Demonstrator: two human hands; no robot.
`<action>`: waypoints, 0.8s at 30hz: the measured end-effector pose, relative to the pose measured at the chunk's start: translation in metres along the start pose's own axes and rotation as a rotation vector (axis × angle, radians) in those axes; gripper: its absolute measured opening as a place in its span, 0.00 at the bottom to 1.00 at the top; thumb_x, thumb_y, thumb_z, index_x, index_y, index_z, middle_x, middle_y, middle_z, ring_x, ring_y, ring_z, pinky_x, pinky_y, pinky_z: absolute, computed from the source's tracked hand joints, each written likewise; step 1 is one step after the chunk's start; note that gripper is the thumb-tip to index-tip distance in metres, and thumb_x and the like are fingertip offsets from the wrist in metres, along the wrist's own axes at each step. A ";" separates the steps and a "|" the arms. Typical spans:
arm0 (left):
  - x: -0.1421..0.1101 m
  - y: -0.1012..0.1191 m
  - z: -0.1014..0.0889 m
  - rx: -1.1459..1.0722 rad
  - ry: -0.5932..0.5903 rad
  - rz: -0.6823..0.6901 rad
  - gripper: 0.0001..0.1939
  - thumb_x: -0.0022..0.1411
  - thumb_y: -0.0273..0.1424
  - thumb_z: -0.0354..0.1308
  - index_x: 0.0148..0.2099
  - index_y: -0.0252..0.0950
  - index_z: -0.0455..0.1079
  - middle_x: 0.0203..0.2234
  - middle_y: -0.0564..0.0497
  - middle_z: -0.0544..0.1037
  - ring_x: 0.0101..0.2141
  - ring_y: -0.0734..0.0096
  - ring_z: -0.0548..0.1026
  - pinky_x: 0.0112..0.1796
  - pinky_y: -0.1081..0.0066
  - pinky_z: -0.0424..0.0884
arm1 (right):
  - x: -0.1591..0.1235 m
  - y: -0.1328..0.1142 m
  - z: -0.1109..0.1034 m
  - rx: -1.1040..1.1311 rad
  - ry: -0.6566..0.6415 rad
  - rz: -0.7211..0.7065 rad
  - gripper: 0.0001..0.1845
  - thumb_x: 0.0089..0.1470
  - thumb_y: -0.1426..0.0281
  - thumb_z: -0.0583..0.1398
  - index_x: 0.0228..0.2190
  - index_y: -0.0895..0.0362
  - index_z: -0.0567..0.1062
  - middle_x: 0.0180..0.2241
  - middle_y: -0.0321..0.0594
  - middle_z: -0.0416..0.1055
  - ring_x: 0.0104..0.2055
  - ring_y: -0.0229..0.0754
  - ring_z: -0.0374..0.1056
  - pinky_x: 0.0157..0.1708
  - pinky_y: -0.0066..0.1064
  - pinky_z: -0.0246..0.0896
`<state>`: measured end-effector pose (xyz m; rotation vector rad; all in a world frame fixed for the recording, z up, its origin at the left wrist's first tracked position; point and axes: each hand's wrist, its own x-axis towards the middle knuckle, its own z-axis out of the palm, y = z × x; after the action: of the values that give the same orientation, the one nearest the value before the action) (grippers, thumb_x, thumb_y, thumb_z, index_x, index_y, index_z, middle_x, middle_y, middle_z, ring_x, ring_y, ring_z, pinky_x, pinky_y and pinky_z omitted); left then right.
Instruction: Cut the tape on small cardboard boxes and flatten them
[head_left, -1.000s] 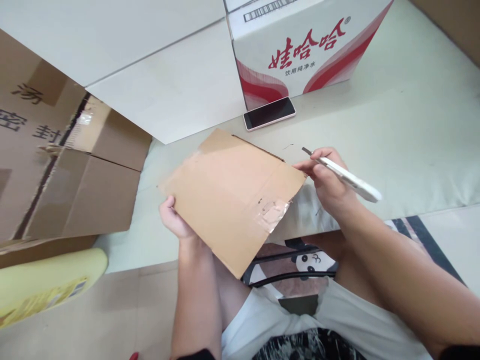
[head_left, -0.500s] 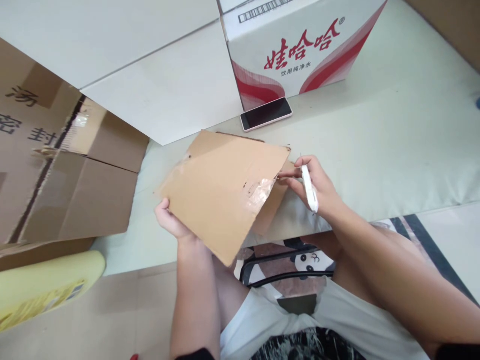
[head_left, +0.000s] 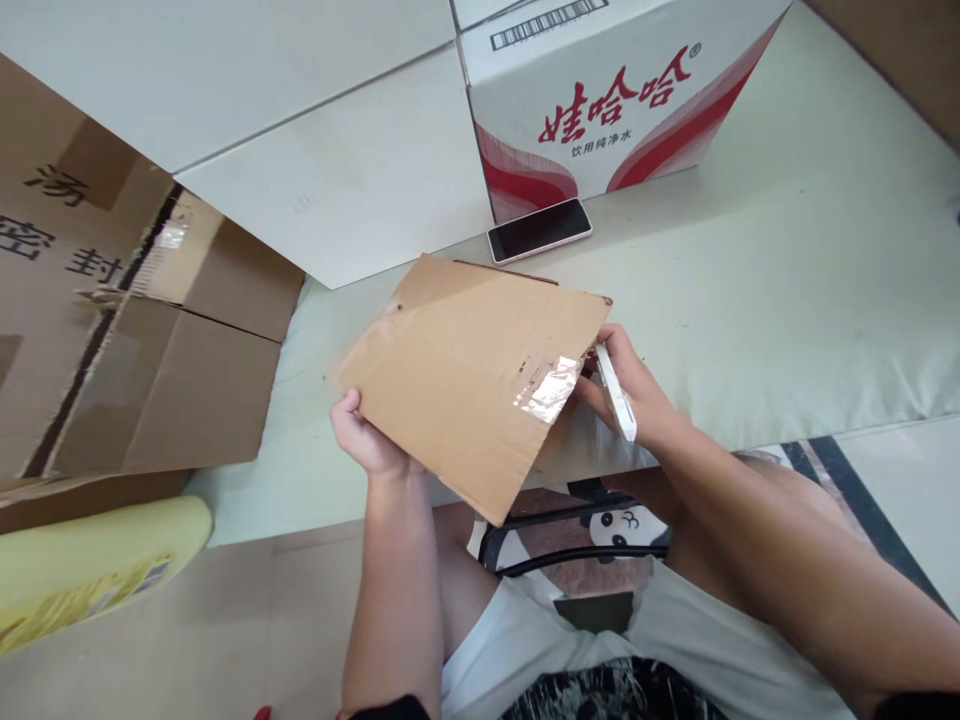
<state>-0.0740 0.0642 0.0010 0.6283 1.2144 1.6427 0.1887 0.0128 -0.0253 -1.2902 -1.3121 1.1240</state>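
Note:
A brown cardboard box [head_left: 472, 370], folded nearly flat, is tilted up in front of me above the pale green table cover. My left hand [head_left: 370, 436] grips its lower left edge, thumb on the near face and the other fingers hidden behind. At the right edge, beside a shiny strip of clear tape [head_left: 551, 388], is my right hand [head_left: 626, 383]. It has a slim white box cutter [head_left: 616, 394] tucked in it, while its fingertips reach behind the cardboard edge. Whether the cutter's blade is out cannot be made out.
A phone [head_left: 540, 231] lies on the table against a white and red water carton [head_left: 600, 130]. White boxes [head_left: 337, 180] stand behind, and large brown cartons [head_left: 202, 380] at the left. A yellow rounded object [head_left: 105, 560] is at lower left. A panda-print stool [head_left: 615, 525] sits below the table.
The cardboard and my left hand have shifted a little to the right. My right hand's fingers have moved closer in around the cardboard's right edge.

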 end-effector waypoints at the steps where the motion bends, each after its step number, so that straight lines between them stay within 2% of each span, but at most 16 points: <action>1: -0.001 0.000 0.001 -0.004 0.009 -0.009 0.20 0.51 0.44 0.58 0.42 0.37 0.74 0.43 0.45 0.83 0.53 0.50 0.78 0.47 0.65 0.77 | 0.000 0.000 0.001 0.007 -0.003 -0.006 0.22 0.53 0.65 0.65 0.43 0.48 0.58 0.37 0.35 0.75 0.41 0.48 0.76 0.45 0.46 0.70; 5: -0.003 0.003 0.004 -0.037 0.031 -0.060 0.21 0.50 0.44 0.57 0.43 0.38 0.74 0.42 0.46 0.83 0.51 0.53 0.79 0.45 0.67 0.77 | -0.001 0.000 0.002 0.078 0.008 -0.022 0.22 0.56 0.63 0.66 0.42 0.47 0.56 0.37 0.35 0.75 0.42 0.47 0.77 0.44 0.45 0.72; 10: -0.004 0.009 -0.002 -0.094 0.038 -0.185 0.22 0.52 0.41 0.55 0.47 0.38 0.74 0.44 0.46 0.82 0.50 0.55 0.77 0.45 0.66 0.75 | 0.000 -0.001 0.002 0.237 0.048 0.006 0.27 0.57 0.53 0.65 0.40 0.47 0.52 0.37 0.35 0.77 0.42 0.47 0.79 0.47 0.47 0.74; 16: -0.003 0.008 -0.004 -0.076 -0.009 -0.164 0.20 0.52 0.42 0.55 0.45 0.38 0.74 0.43 0.46 0.82 0.52 0.53 0.76 0.47 0.66 0.76 | 0.000 -0.006 0.004 0.245 0.025 0.014 0.28 0.55 0.55 0.67 0.40 0.47 0.52 0.38 0.36 0.78 0.43 0.48 0.80 0.47 0.48 0.76; 24: -0.003 0.007 -0.004 -0.068 -0.006 -0.159 0.22 0.52 0.43 0.57 0.47 0.40 0.73 0.44 0.47 0.82 0.55 0.52 0.76 0.48 0.64 0.76 | 0.001 -0.003 0.003 0.274 0.052 0.028 0.30 0.55 0.50 0.67 0.40 0.46 0.52 0.36 0.35 0.76 0.42 0.48 0.79 0.47 0.47 0.75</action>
<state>-0.0791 0.0598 0.0060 0.4816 1.1685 1.5412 0.1852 0.0141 -0.0225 -1.1291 -1.0630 1.2343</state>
